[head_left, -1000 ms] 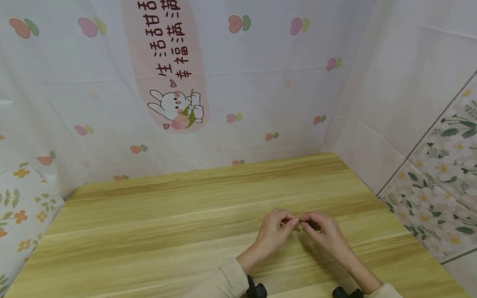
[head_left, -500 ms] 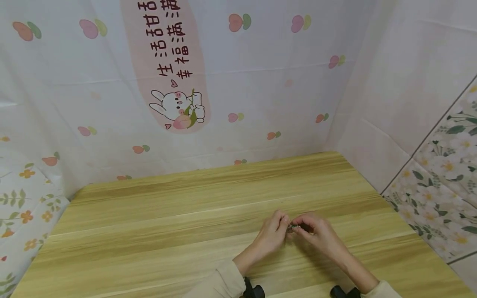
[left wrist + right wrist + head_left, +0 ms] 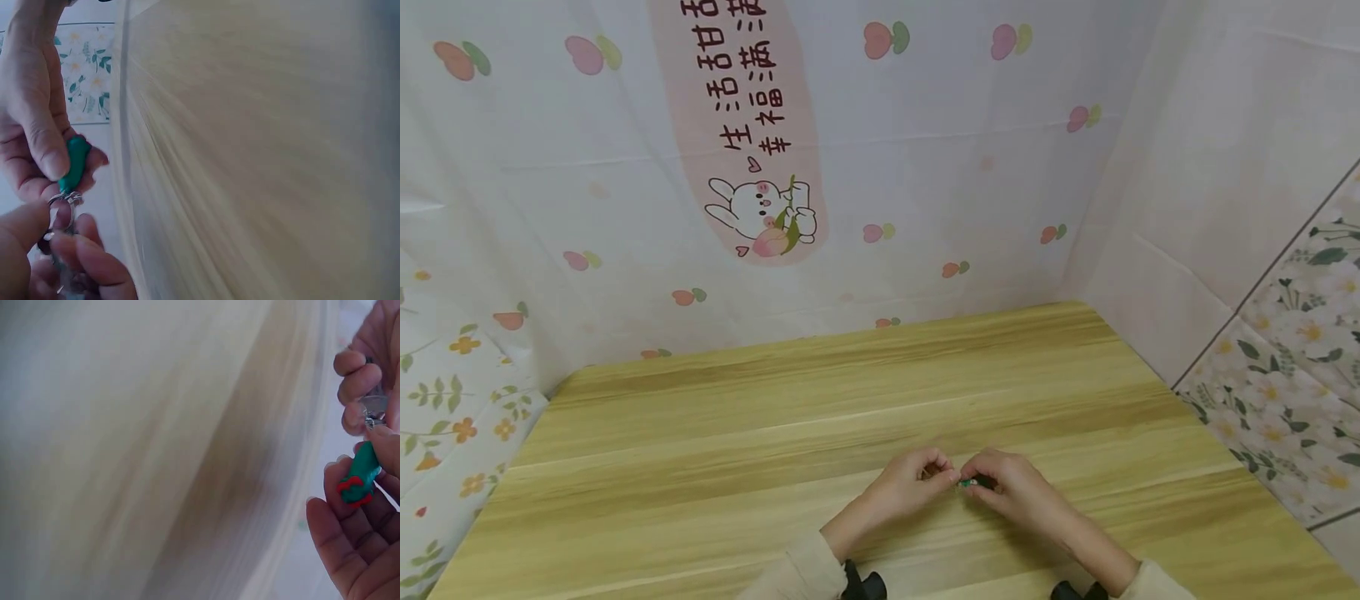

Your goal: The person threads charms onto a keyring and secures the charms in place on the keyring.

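Both hands work close together over the right half of the wooden table. My right hand [image 3: 1018, 492] pinches a small green charm [image 3: 76, 164] between thumb and fingers. Red wavy trim shows on the end of that charm [image 3: 356, 489] in the right wrist view. A silver metal key ring [image 3: 70, 211] joins the charm's other end. My left hand [image 3: 910, 483] grips this ring with thumb and fingertips, the two hands' fingertips nearly meeting. Something clear and shiny shows within the left fingers, mostly hidden by them.
The wood-grain table [image 3: 715, 450] spreads to the left and behind the hands. A printed cloth [image 3: 925, 167] hangs along its back edge, and a flowered cloth [image 3: 1285, 375] hangs at the right. A black wrist camera [image 3: 865, 585] sits on the left wrist.
Both hands have shifted left and nearer to me. The green charm now shows at the right fingertips, and the left fingers have changed their position on the metal ring.
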Motion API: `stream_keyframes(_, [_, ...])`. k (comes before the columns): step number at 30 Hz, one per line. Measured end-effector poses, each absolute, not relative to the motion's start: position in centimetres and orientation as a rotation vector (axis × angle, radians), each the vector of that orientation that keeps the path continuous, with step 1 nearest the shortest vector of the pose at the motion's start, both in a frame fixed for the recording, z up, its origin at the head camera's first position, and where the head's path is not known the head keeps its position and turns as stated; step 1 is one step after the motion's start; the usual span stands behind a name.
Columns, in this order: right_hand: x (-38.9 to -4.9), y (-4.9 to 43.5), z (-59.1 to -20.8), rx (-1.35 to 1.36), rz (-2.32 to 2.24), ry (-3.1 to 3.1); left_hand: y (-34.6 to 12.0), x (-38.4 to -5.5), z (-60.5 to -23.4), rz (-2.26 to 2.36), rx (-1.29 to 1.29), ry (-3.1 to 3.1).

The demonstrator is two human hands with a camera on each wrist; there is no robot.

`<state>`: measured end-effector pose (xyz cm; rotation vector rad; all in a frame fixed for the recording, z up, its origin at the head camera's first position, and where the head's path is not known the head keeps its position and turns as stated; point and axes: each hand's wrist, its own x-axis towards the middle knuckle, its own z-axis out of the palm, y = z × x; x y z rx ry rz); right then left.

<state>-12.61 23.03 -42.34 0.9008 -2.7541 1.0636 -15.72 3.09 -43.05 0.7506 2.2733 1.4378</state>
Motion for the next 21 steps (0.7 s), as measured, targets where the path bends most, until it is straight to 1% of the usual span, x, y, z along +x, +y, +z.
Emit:
stream_keyframes(5, [-12.3,21.0,-42.2,1.074,0.875,-2.765,0.4,-15.3,-43.1,1.361,0.793,2.220])
stream_keyframes(10, [-12.3,18.9,-42.2,1.175,0.742,-2.701,-1.9,-14.9,-43.2,1.305,0.839,2.236])
stream_keyframes(21, [-12.3,16.2,-42.2,1.247,0.461,-2.678,-4.2,-13.6,-43.1,1.075,0.893,2.605])
